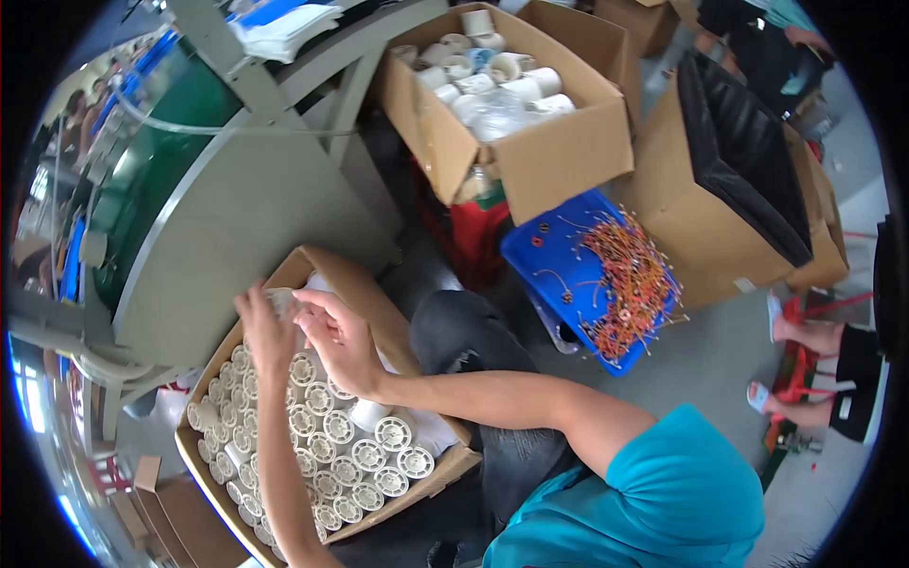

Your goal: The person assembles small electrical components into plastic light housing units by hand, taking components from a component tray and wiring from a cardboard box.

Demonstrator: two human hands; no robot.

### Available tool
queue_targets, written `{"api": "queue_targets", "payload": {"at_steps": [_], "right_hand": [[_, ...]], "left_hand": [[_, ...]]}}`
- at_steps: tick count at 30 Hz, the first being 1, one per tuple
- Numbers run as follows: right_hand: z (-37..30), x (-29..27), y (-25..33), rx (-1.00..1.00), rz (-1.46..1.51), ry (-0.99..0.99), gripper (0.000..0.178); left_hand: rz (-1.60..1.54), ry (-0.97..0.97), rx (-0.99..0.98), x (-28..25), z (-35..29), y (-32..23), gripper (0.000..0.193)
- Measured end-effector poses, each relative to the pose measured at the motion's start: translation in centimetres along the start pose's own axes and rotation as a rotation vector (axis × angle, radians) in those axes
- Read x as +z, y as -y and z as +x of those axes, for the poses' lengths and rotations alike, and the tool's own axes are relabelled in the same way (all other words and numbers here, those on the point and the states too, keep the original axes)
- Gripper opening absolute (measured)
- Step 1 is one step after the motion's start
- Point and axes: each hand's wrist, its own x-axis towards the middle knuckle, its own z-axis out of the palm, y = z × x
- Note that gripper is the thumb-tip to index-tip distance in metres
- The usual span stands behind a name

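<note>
Both hands are together above the far end of an open cardboard box point(379, 317). Several rows of white round plastic parts point(338, 426) with spoked faces fill its near portion. A small whitish, partly see-through piece point(282, 300) shows between the hands; its kind is unclear. My left hand point(265, 329) is closed at its left side, fingers bent and slightly blurred. From the right, my right hand point(339, 343) reaches in, its thumb and forefinger pinched near the piece. A white cylindrical part point(369, 414) lies on its side beneath my right wrist, beside whitish sheeting.
A blue tray point(549, 256) holds a tangle of orange and red wires point(625, 279). Behind it stands a carton point(568, 166) of white cylinders. A black-lined box point(663, 189) is at right. Grey machine framing point(256, 199) borders the left. Other people sit at far right.
</note>
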Motion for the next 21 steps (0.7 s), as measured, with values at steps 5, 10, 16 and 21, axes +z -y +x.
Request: {"api": "queue_targets", "payload": {"at_steps": [5,10,16,21], "right_hand": [[2.5,-5.8,6.1,-0.115,-0.041,-0.019,0.029],[1.9,-19.9,9.3,-0.178,-0.731,-0.129,0.014],[-3.0,-31.9,12.8,0.253,-1.438,-0.201,0.02],[-3.9,-30.3,13.2,0.514,-1.736,-0.137,0.026]], "left_hand": [[-0.403,0.008,-0.217,-8.0,-4.0,-4.2,0.051],[-1.435,-0.133,-0.593,-9.9,-15.7,-1.4,0.062],[-1.759,-0.129,-0.878,-8.1,-19.2,-0.6,0.059],[-1.615,-0.034,-0.734,-8.3,-18.6,-1.5,0.063]]}}
